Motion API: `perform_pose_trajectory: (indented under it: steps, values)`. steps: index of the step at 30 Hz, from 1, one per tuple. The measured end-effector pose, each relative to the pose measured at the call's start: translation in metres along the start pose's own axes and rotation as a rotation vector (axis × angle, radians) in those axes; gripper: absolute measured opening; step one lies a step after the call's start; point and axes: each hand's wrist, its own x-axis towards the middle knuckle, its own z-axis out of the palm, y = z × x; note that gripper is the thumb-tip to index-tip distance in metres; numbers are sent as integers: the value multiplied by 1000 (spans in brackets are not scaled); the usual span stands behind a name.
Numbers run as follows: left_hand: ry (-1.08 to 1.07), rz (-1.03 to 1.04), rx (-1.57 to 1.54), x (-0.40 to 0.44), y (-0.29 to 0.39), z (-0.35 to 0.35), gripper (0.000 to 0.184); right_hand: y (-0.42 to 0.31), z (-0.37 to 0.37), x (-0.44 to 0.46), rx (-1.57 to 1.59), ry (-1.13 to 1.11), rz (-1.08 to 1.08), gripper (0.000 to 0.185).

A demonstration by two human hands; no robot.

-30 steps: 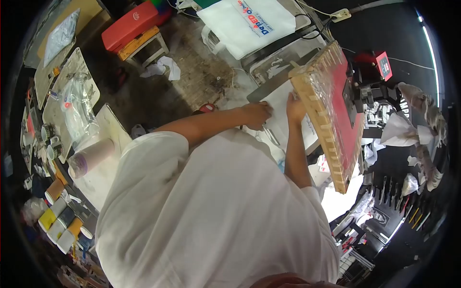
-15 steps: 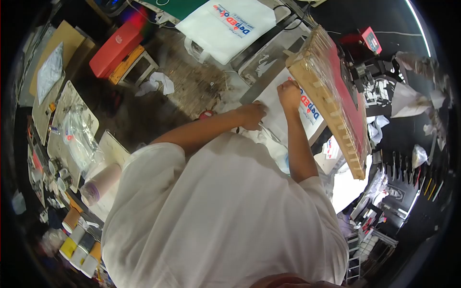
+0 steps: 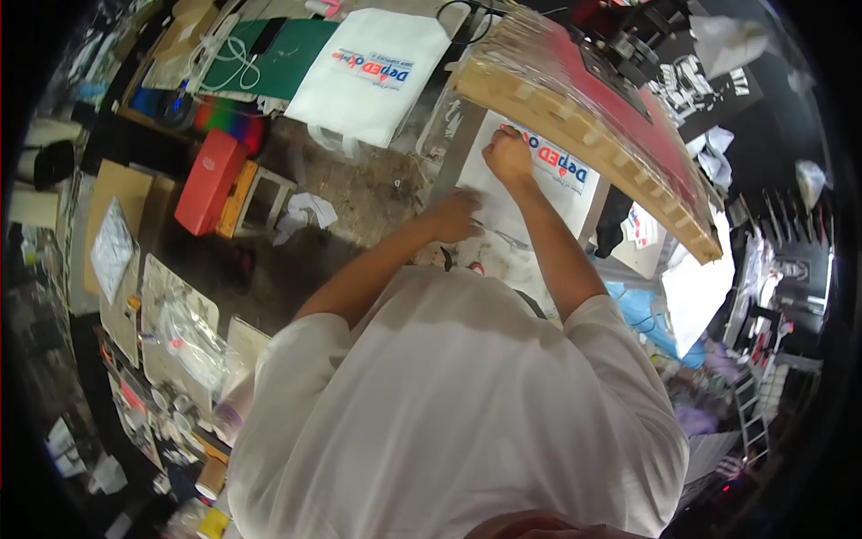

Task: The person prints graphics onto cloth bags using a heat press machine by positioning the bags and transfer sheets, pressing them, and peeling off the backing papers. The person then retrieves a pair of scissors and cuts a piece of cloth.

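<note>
Shows more print than a second ago on the white bag at one o'clock, leaving it easier to see, with right hand curled over one end, left hand blurred at twelve, and either grip's openness or hold impossible to tell.

Light is uneven: the floor lies in murky shade and the black wall sinks darker, while a white sheet glares almost blank. Plastic wrap catches small highlights. The left hand is blurred (the right hand looks crisper). Fisheye distortion bends the borders, where clutter turns soft and black corners close in.
</note>
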Motion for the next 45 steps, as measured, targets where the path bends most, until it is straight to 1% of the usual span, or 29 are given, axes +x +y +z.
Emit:
perform_pose_trajectory:
  steps: [1, 3, 4, 6, 7, 9, 11, 13, 14, 16, 17, 19, 20, 22, 26, 28, 29, 30, 32, 33, 35, 37, 38, 40, 41, 42, 43, 44, 45]
  values:
    - [18, -8, 9, 0, 1, -2, 62, 4, -1, 0, 8, 13, 18, 20]
    - [16, -4, -10, -1, 2, -3, 61, 14, -6, -2, 136, 177, -13, 22]
    - [28, -8, -42, -1, 1, -3, 59, 20, -12, -5, 141, 188, 1, 22]
    - [23, -8, -20, 0, 1, -3, 58, 39, -26, -13, 156, 197, 161, 22]
    - [26, -14, -8, 0, 4, -4, 57, 57, -25, -20, 159, 207, 178, 22]
    - [23, -39, -20, -2, 12, -10, 56, 97, -25, -37, 405, 397, 345, 26]
    - [16, -61, -37, -1, 15, -10, 55, 128, -43, -64, 312, 481, 448, 28]
    - [107, -92, 44, 0, 11, -3, 52, 149, -70, -97, 326, 475, 611, 29]
    - [90, -75, 48, 3, 9, -1, 52, 171, -67, -114, 367, 597, 608, 28]
    - [232, -227, -28, 7, 8, 3, 49, 202, -75, -152, 402, 540, 763, 26]
    - [216, -214, -23, 7, 8, 6, 49, 214, -78, -173, 451, 546, 824, 25]
    - [554, -324, 26, 10, 6, 12, 52, 226, -81, -211, 495, 598, 943, 25]
    - [543, -315, 28, 11, 4, 15, 52, 233, -81, -229, 494, 604, 956, 25]
    - [816, -304, 123, 12, -2, 21, 57, 263, -63, -272, 635, 601, 1036, 25]
    - [743, -404, 135, 10, 7, 18, 63, 273, -56, -336, 647, 592, 1101, 27]
    - [687, -428, 226, 10, 12, 15, 58, 264, -68, -358, 339, 454, 1131, 24]
    - [682, -424, 228, 11, 8, 17, 58, 263, -76, -367, 209, 260, 1188, 28]
    - [666, -430, 174, 12, 4, 17, 55, 260, -75, -376, 210, 263, 1192, 28]
    - [650, -439, 118, 16, -3, 22, 52, 256, -71, -387, -271, 169, 1013, 31]
    - [650, -468, 144, 17, -2, 19, 48, 253, -72, -380, -271, 166, 1011, 31]
    - [645, -502, 176, 16, 4, 10, 44, 225, -89, -341, 328, 257, 859, 33]
    - [553, -622, -93, 14, 9, -4, 39, 178, -109, -292, 442, 137, 714, 24]
    - [558, -628, -88, 8, 1, -4, 39, 164, -101, -275, 545, 144, 659, 26]
    - [790, -522, -136, -9, -33, 1, 32, 138, -81, -249, 672, 38, 636, 32]
    - [802, -529, -129, -21, -57, 4, 32, 112, -86, -234, 724, -40, 689, 33]
    - [696, -655, -562, -33, -84, 8, 27, 90, -93, -223, 773, -119, 740, 35]
    - [563, -757, -996, -42, -89, 2, 23, 80, -87, -215, 774, -122, 724, 35]
    - [581, -759, -1000, -52, -90, 5, 23, 72, -78, -209, 730, -126, 716, 35]
    - [548, -765, -1307, -58, -69, 6, 18, 64, -69, -205, 685, -134, 706, 36]
